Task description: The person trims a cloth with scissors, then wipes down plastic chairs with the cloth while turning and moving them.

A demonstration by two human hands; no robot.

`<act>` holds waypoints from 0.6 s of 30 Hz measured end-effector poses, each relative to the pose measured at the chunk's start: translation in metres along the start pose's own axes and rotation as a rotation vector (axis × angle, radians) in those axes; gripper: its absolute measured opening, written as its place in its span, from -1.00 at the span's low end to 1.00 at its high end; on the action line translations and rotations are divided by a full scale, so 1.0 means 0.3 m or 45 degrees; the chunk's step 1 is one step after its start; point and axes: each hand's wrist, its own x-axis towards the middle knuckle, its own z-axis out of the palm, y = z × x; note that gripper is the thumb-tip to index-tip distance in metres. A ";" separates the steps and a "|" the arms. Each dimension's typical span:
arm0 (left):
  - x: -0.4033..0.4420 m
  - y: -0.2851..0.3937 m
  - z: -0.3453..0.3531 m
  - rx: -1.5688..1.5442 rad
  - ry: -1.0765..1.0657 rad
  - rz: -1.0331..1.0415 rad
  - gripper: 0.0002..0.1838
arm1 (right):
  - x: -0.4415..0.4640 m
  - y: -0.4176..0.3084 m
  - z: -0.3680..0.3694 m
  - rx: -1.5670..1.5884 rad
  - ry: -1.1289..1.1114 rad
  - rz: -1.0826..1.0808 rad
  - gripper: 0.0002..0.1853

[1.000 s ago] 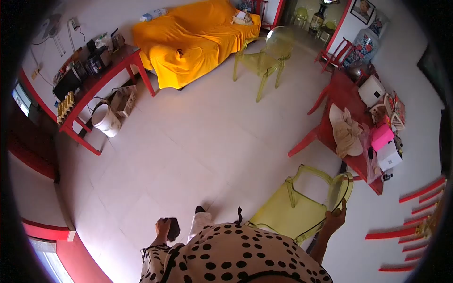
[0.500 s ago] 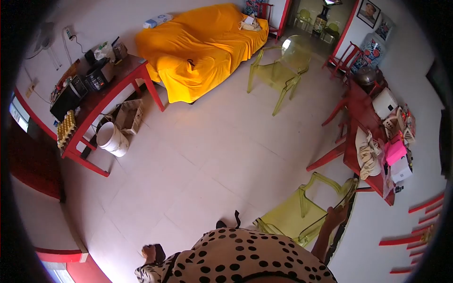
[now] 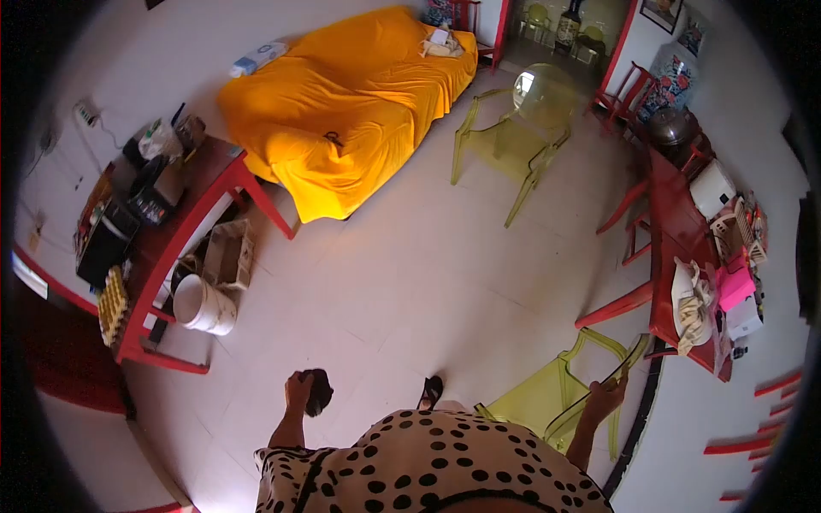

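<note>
My left hand is closed around a small dark object that looks like a bunched cloth, held out over the floor; its exact kind is unclear. On the other side my right hand grips the upper edge of a see-through yellow-green armchair. That chair stands close by my right side, partly hidden by my dotted top. A foot in a black sandal shows just ahead of me on the tiles.
Ahead stands a second green armchair. A sofa under a yellow cover is at the back left. The left red table has a white bucket and a crate by it. Another red table lines the right wall.
My left hand has swung forward and slightly right with the dark object. My right hand still grips the chair, and the view has shifted. The sandalled foot shows more clearly.
</note>
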 end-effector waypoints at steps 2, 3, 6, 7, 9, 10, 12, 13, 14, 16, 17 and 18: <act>0.065 0.022 -0.002 0.031 -0.028 -0.060 -0.58 | 0.037 -0.020 0.107 0.045 -0.021 -0.008 -0.17; 0.100 0.003 0.000 0.075 -0.028 -0.084 -0.58 | 0.057 -0.011 0.160 0.056 -0.022 -0.042 -0.17; 0.124 -0.060 -0.016 0.151 -0.096 -0.231 -0.56 | 0.091 -0.031 0.272 0.010 -0.007 0.003 -0.16; 0.150 -0.077 -0.026 0.160 -0.114 -0.281 -0.55 | 0.105 -0.060 0.322 0.000 0.012 0.039 -0.16; 0.196 -0.093 -0.053 0.310 -0.174 -0.329 -0.52 | 0.120 -0.126 0.402 -0.031 -0.014 0.105 -0.17; 0.210 -0.070 -0.080 0.342 -0.141 -0.299 -0.51 | 0.125 -0.141 0.446 -0.053 -0.005 0.081 -0.18; 0.299 -0.115 -0.099 0.367 -0.240 -0.322 -0.52 | 0.139 -0.200 0.539 -0.058 0.019 0.061 -0.18; 0.351 -0.132 -0.120 0.380 -0.236 -0.304 -0.53 | 0.139 -0.251 0.592 -0.042 0.034 0.073 -0.18; 0.418 -0.130 -0.142 0.329 -0.254 -0.354 -0.55 | 0.133 -0.297 0.647 -0.026 0.056 0.088 -0.18; 0.591 -0.145 -0.189 0.428 -0.246 -0.362 -0.60 | 0.125 -0.375 0.755 -0.021 0.133 0.114 -0.16; 0.693 -0.083 -0.209 0.500 -0.123 -0.278 -0.60 | 0.128 -0.408 0.803 -0.016 0.173 0.118 -0.15; 0.765 0.032 -0.229 0.562 0.001 -0.197 -0.60 | 0.134 -0.421 0.845 -0.070 0.185 0.135 -0.17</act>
